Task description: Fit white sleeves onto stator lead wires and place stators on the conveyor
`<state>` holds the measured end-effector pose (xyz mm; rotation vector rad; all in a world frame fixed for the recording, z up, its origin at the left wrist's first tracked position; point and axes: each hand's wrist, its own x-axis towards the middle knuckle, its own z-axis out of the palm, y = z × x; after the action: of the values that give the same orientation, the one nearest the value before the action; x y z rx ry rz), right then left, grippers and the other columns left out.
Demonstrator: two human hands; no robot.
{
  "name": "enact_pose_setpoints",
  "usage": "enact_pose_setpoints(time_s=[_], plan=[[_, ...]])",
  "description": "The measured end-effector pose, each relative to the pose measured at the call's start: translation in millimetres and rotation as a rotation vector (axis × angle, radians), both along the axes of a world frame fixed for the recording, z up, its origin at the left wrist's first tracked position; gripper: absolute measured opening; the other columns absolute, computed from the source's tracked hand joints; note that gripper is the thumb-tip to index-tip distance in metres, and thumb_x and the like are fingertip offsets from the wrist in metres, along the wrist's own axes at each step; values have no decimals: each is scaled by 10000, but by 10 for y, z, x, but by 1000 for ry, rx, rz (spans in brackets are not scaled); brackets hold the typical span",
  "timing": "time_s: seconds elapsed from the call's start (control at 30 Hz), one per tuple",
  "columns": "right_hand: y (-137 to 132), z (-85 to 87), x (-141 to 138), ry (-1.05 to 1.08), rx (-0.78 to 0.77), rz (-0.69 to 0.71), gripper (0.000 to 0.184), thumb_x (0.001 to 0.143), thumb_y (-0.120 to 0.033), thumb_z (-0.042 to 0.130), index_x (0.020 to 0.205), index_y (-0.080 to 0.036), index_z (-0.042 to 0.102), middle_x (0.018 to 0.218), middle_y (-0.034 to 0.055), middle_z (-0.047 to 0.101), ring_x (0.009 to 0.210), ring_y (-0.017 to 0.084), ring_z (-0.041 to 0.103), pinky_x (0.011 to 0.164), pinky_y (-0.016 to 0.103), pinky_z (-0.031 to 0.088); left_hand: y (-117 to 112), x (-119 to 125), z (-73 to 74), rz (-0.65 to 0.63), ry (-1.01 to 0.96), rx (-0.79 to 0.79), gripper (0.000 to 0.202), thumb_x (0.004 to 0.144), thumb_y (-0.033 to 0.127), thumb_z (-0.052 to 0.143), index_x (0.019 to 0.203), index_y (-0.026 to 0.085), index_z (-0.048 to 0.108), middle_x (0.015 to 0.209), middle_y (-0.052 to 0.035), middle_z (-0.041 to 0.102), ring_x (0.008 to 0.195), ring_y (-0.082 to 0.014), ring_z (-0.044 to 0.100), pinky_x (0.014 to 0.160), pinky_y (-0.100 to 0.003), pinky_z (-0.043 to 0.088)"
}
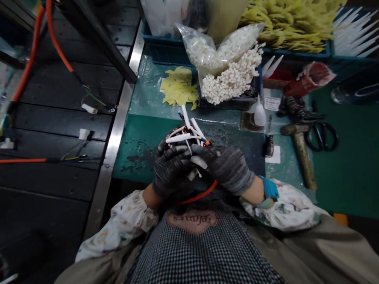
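Observation:
Both my hands wear dark grey gloves and meet at the near edge of the green worktable (354,162). My left hand (170,169) is curled around a round wound part (186,138) with several white sleeved leads sticking up from it. My right hand (224,165) grips the same part from the right, fingers closed over a white sleeve. A red wire (199,196) loops below the hands toward my chest.
A bag and pile of white sleeves (228,73) and yellow slips (179,87) lie behind the hands. A hammer (302,150), scissors (322,136) and a small white bottle (259,114) sit to the right. Blue bins of yellow strips (294,15) stand at the back. Orange cable (55,43) crosses the dark surface left.

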<state>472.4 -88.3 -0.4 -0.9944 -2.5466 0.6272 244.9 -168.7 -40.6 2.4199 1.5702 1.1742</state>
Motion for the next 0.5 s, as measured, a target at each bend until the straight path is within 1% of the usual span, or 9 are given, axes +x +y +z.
enact_pose_setpoints(time_s=[0.07, 0.13, 0.17, 0.23, 0.27, 0.33, 0.4, 0.43, 0.5], plan=[[52, 66, -112, -146, -51, 11, 359, 1196, -404, 642, 1411, -207, 851, 842, 108, 851, 717, 258, 779, 660, 345, 618, 10, -10, 3, -9, -17, 3, 123, 1025, 402, 769, 1124, 335, 795, 1181, 21, 895, 1233, -256, 822, 1382, -562, 457], [101, 122, -170, -179, -74, 31, 299, 1174, -365, 661, 1275, -204, 891, 857, 110, 868, 734, 266, 795, 691, 362, 633, 24, -10, 7, -4, -17, -15, 111, 1026, 394, 772, 1118, 342, 805, 1191, 25, 895, 1227, -246, 824, 1387, -552, 461], [122, 143, -175, -137, -96, 28, 267, 1152, -353, 686, 1211, -209, 903, 882, 106, 882, 759, 268, 811, 720, 367, 648, 30, -7, 7, -1, -17, -18, 101, 1023, 402, 774, 1099, 346, 811, 1188, 30, 896, 1225, -245, 825, 1387, -548, 463], [158, 181, -145, 64, -179, -10, 234, 1112, -345, 725, 1149, -213, 914, 977, 98, 915, 845, 267, 848, 806, 370, 688, 40, 2, 3, -6, -26, 2, 99, 1021, 433, 777, 1061, 352, 815, 1172, 41, 899, 1229, -247, 824, 1394, -544, 459], [172, 204, -120, 193, -254, -22, 239, 1108, -351, 726, 1152, -214, 916, 1044, 94, 927, 904, 265, 864, 861, 368, 707, 44, 7, 3, -13, -31, 18, 108, 1025, 445, 777, 1067, 353, 814, 1170, 43, 900, 1240, -246, 822, 1401, -539, 452], [199, 262, -70, 400, -447, 27, 280, 1138, -383, 695, 1188, -221, 918, 1139, 79, 934, 994, 255, 880, 949, 367, 725, 47, 14, 13, -12, -36, 34, 159, 1045, 444, 767, 1166, 351, 811, 1209, 34, 900, 1268, -236, 816, 1423, -519, 430], [222, 323, -35, 465, -593, 118, 283, 1148, -388, 690, 1187, -230, 921, 1133, 62, 936, 1005, 244, 884, 977, 376, 731, 45, 18, 39, -6, -33, 26, 258, 1064, 429, 753, 1303, 340, 787, 1258, 19, 896, 1276, -220, 818, 1438, -495, 417], [231, 343, -23, 460, -619, 143, 257, 1132, -382, 715, 1164, -235, 923, 1111, 56, 937, 993, 242, 884, 978, 381, 733, 43, 18, 53, -6, -32, 18, 276, 1068, 422, 747, 1327, 335, 781, 1268, 18, 895, 1273, -214, 822, 1439, -486, 419], [241, 353, -3, 432, -598, 118, 180, 1077, -363, 786, 1107, -251, 923, 1072, 50, 935, 968, 245, 880, 970, 388, 740, 36, 18, 72, -2, -31, -7, 205, 1068, 419, 748, 1248, 335, 798, 1256, 35, 897, 1264, -209, 829, 1439, -485, 428]])
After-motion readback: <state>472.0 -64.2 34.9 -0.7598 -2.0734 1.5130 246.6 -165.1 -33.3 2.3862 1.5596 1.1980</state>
